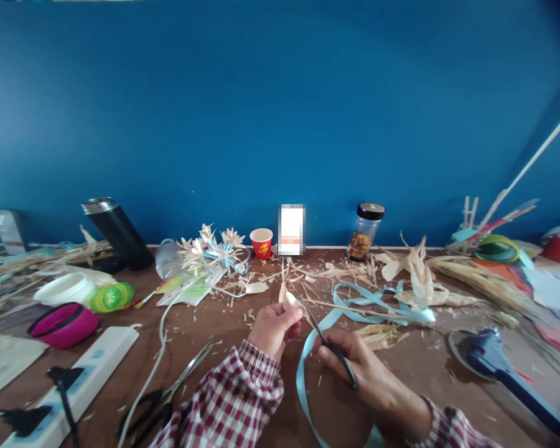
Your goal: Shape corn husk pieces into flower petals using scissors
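My left hand (275, 326) pinches a pale piece of corn husk (288, 295), its pointed end sticking up past the fingertips. In my right hand (361, 361) is a pair of scissors (338, 354) with dark handles, the blades reaching toward the husk beside my left fingertips. Whether the blades touch the husk I cannot tell. Light blue ribbon (303, 373) curves over the table between my hands and runs on to the right. Left of my left sleeve lies a second pair of scissors (172, 392).
Husk flowers (210, 252) stand at the back left, near a red paper cup (261, 244). A black-lidded jar (365, 233) is at the back right. A blue glue gun (504, 361) lies at right, a white power strip (88, 373) at left. Husk scraps cover much of the table.
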A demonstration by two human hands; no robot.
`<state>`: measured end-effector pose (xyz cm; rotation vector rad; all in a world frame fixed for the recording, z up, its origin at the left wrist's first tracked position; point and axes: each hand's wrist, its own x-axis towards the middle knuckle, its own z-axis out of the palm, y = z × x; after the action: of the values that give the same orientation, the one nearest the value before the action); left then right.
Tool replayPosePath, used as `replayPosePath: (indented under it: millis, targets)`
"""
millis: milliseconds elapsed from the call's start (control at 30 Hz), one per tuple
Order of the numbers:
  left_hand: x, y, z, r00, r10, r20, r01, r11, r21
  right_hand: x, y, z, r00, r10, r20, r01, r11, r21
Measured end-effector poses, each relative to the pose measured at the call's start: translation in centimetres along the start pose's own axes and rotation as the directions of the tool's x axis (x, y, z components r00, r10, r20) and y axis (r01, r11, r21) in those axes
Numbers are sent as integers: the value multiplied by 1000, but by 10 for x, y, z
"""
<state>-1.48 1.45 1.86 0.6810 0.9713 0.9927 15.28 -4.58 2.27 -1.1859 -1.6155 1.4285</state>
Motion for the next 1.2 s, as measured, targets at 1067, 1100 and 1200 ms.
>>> replayPosePath:
  millis: [1067,1100,1200]
  targets:
    - [-10,-24,22,1000,28,-11,-29,996,-83,15,18,2,952,18,-307,176,784,595]
    - [-10,-26,23,999,44,2,-43,996,-73,15,18,3,948,12,-318,192,777,600]
    - [-10,-33,24,996,75,41,-72,996,-58,16,19,5,936,15,-351,215,767,604]
